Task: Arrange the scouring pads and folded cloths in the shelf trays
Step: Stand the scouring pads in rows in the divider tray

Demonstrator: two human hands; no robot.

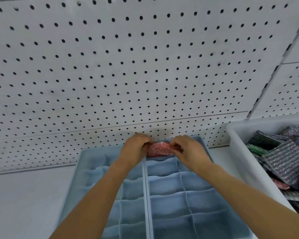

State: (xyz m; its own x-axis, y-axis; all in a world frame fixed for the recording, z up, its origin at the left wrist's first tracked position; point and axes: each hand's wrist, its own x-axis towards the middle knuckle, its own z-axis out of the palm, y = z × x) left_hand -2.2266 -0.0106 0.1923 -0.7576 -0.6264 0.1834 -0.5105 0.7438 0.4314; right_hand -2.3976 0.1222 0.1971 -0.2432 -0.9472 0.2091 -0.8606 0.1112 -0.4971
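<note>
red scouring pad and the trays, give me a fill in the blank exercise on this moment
1. The red scouring pad is held by ____ hands at once, the left hand and the right hand.
2. The pad sits at the ____ end of the blue divider tray, next to the pegboard.
3. The white bin of loose pads stands to the ____ of the blue tray.

Missing words: both; far; right

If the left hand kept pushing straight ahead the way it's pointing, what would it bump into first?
Probably the pegboard wall. The left hand grips one end of the red pad at the far end of the blue tray, and the wall rises right behind it. Depth is hard to judge; the tray's back rim might come first.
</note>
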